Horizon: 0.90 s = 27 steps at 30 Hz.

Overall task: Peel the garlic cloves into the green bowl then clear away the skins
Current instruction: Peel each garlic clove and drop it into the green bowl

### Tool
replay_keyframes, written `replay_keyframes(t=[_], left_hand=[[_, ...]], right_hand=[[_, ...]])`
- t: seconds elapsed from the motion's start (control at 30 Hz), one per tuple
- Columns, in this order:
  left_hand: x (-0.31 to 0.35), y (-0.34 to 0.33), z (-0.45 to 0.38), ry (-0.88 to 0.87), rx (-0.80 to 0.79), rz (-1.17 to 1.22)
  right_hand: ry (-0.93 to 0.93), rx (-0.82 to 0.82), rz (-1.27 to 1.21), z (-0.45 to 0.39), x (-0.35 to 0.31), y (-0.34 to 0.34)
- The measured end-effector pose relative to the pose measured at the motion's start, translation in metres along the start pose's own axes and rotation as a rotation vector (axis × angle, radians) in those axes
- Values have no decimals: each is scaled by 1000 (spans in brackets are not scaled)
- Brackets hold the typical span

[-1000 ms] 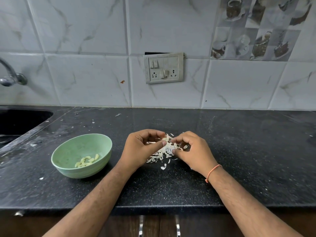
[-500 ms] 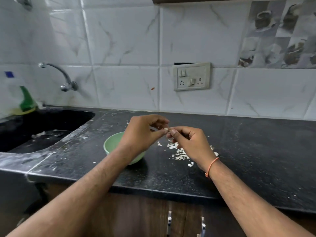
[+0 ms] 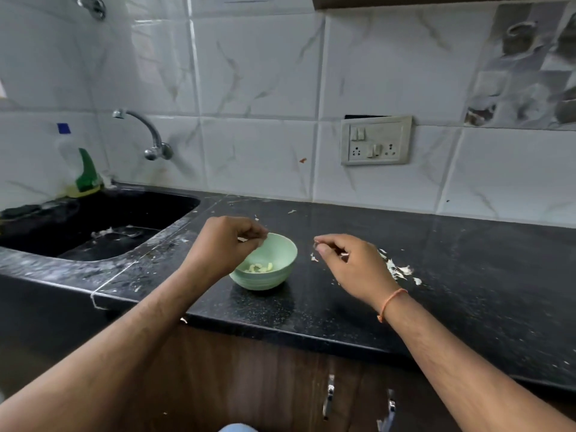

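Since half a second ago both hands have drawn apart: they met fingertip to fingertip over the skins then, and now a gap of black counter shows between them. At centre frame the left hand (image 3: 226,244) hovers over the near-left rim of the small round pale-green bowl (image 3: 280,269), its fingers curled and pinching something small and pale that I cannot identify. Right of centre, the right hand (image 3: 349,263), with an orange thread band (image 3: 391,302) on its wrist, hangs above the speckled black stone counter (image 3: 467,275), thumb and forefinger pinched on a thin pale scrap, seemingly garlic skin. Several peeled yellowish garlic cloves (image 3: 258,268) lie in the bottom of the bowl, which stands on the counter between the hands. White papery garlic skins (image 3: 400,271) are scattered on the counter just right of the right hand. At left sits a black sink (image 3: 93,226), with a curved chrome tap (image 3: 146,132) on the tiled wall above it and a green-labelled bottle (image 3: 82,169) at its far corner.
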<state>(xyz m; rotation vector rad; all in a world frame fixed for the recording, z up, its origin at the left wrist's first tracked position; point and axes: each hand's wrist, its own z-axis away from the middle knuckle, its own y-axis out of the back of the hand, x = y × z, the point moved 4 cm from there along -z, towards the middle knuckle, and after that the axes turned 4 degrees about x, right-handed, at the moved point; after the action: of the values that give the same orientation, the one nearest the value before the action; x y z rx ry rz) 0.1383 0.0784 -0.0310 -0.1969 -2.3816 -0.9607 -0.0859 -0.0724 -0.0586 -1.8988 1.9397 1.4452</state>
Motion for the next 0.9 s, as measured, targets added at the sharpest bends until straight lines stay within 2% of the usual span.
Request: replay_keyframes(t=[0.1,0.2,0.27,0.33,0.37,0.47,0.57,0.67,0.83,0.9], left_hand=[[25,-8,8,-3,55,69],[67,-29,21,-65,91,170],[95,-58,35,-159,17,184],[111,-100,48,-234,-153,43],[109,-124,53,-210,-253,-64],[83,-178,51,36,-501,-344],[63,-200,25,187,-484,-421],[52,-209,0,221,-449,-371],[57,-215,-17,82,-488,-135],[56,-211,-16,133,-479,-16]], right_hand=[[-29,-61,367,26,36,38],[-257,-156,672,49,91,69],[-422,-207,748,57,122,78],[-495,-254,760,53,138,74],[-496,-274,754,47,141,70],[-455,-330,696,24,141,52],[-362,-385,636,-3,146,36],[-232,-440,594,-26,145,23],[-56,-573,363,-46,128,11],[-1,-596,332,-42,125,9]])
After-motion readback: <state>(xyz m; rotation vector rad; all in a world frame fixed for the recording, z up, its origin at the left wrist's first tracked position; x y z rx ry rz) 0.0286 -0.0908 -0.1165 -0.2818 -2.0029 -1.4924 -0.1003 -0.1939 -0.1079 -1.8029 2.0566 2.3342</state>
